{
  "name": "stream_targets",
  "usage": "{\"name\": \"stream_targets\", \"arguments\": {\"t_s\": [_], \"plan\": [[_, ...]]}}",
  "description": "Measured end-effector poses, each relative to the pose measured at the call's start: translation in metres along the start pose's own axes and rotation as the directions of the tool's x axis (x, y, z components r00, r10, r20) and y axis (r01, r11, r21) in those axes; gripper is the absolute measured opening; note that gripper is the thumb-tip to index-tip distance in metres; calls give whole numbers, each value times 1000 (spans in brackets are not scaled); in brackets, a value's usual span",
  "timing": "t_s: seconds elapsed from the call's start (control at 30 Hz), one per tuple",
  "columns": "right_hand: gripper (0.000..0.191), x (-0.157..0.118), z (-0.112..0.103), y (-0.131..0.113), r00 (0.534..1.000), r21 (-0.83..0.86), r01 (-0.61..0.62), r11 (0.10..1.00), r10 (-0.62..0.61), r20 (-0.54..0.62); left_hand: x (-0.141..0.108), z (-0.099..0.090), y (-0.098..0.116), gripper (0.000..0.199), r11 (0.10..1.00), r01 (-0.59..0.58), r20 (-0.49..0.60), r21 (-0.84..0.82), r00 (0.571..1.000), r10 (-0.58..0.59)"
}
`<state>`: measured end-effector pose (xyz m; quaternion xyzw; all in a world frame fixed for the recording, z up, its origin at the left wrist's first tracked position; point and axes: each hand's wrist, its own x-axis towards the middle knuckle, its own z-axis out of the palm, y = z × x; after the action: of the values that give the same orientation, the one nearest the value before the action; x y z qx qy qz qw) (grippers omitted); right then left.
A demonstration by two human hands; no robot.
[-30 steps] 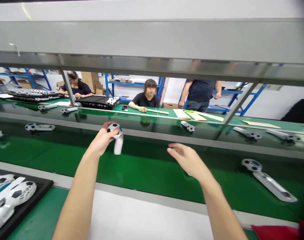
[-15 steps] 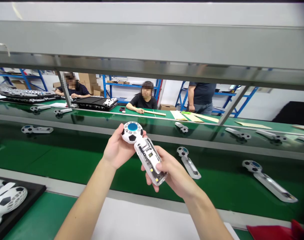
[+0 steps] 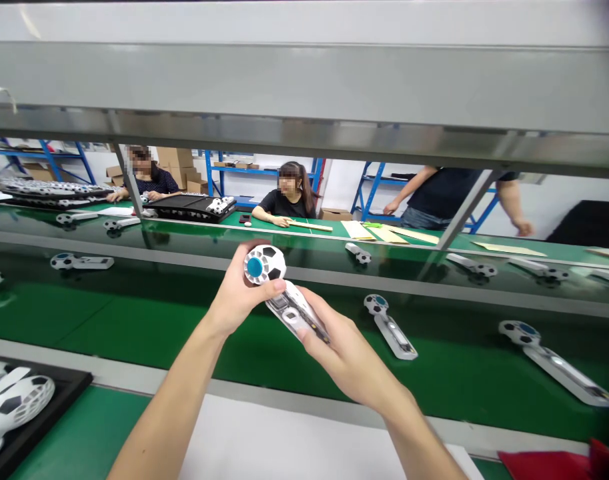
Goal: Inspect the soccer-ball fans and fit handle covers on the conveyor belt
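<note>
Fingers of both hands are wrapped around one small handheld fan, held up in the air over the green conveyor belt: the left hand cups the round football-patterned head from behind, thumb lying across its lower edge, and the right hand pinches the white handle from below, so neither is loose. From where I stand it looks a light thing, stiff moulded plastic, smooth and a bit slippery, and the handle is open on its upper face with the little board showing, so I'd judge that side fragile; the safe hold is by the handle's edges and the rim of the head, off the blue centre cap and the bare electronics. Nearer, a black tray at the left holds more white fan parts. Beyond the hands, another fan lies flat on the belt, more farther right. Across the far table two people sit and one stands.
</note>
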<state>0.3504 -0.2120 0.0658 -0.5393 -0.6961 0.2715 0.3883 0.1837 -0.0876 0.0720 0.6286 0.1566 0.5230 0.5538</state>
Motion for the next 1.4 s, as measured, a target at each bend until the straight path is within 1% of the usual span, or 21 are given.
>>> {"name": "stream_targets", "arguments": {"t_s": [0.07, 0.17, 0.33, 0.43, 0.57, 0.63, 0.67, 0.73, 0.8, 0.87, 0.9, 1.0, 1.17, 1.27, 1.4], "plan": [[52, 1, 1, 1, 1000, -20, 14, 1000, -14, -10, 0, 1, -1, 72, 998, -53, -3, 19, 999, 53], [51, 3, 4, 6, 1000, -14, -1, 1000, 1, -22, 1, 4, -2, 72, 994, -94, -32, 62, 995, 96], [45, 5, 11, 11, 998, 93, -56, 994, 59, -34, 1, 8, -3, 66, 978, -129, -70, 167, 987, 142], [39, 6, 13, 12, 997, 236, -67, 969, 72, -13, 0, 7, -1, 66, 980, -93, -58, 175, 993, 105], [37, 8, 16, 15, 998, 470, -53, 881, 66, -11, -2, 10, 2, 73, 998, -36, 14, 57, 999, 35], [38, 8, 18, 16, 998, 551, -27, 834, 55, -35, -3, 14, 1, 75, 1000, -10, 65, 3, 998, 9], [39, 8, 18, 16, 997, 576, -13, 818, 51, -50, -4, 17, 0, 72, 1000, 9, 89, -13, 996, -7], [42, 7, 16, 16, 998, 609, 0, 793, 39, -51, -6, 22, -1, 64, 998, 49, 120, -37, 992, -44], [48, 5, 14, 13, 1000, 637, -23, 770, 25, 6, -7, 25, -2, 58, 995, 84, 116, -50, 990, -78], [54, 3, 12, 10, 997, 658, -50, 751, 3, 72, -7, 26, -2, 58, 994, 91, 97, -57, 992, -86], [56, 2, 11, 9, 996, 661, -52, 749, -7, 87, -7, 27, -2, 58, 994, 89, 90, -60, 992, -84], [58, 1, 12, 7, 998, 655, -21, 756, -26, 62, -7, 28, 0, 55, 995, 69, 86, -71, 994, -63], [56, 2, 17, 9, 1000, 691, -18, 723, -1, 27, -7, 30, 0, 54, 996, 60, 47, -61, 997, -57], [52, 3, 20, 11, 1000, 692, -2, 722, 15, -14, -8, 30, 2, 55, 996, 64, 61, -66, 996, -60], [50, 6, 21, 12, 999, 716, -2, 698, 34, -31, -10, 29, 5, 58, 994, 101, 81, -28, 992, -99]]}}
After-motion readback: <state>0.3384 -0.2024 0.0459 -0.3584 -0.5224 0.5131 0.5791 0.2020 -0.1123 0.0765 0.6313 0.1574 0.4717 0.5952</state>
